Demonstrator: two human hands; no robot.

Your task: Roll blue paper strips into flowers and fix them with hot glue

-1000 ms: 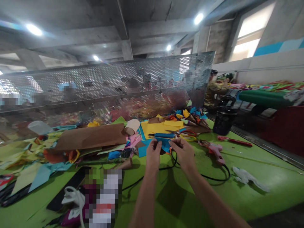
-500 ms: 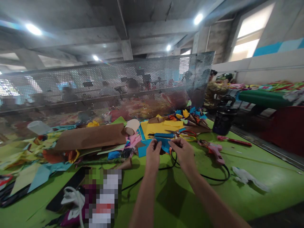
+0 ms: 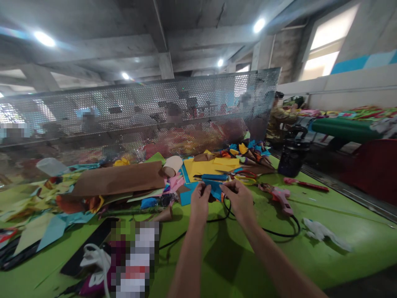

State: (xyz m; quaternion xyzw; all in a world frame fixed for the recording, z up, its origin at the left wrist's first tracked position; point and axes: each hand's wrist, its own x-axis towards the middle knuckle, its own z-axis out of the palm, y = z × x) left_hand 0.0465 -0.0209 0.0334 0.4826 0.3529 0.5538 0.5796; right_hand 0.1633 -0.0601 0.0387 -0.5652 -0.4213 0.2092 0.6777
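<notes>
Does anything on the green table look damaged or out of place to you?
Nothing looks clearly damaged. The crumpled white wad at the right looks odd, lying apart from the coloured paper; its material is unclear. The pink glue gun has a black cable curling untidily across the table.

No lettering, label, number or sign can be read here

concrete ceiling [image 3: 198, 16], lit lamps [image 3: 44, 38] | perforated metal screen [image 3: 136, 111] | bright window [image 3: 330, 39], right | green table [image 3: 366, 248]
</notes>
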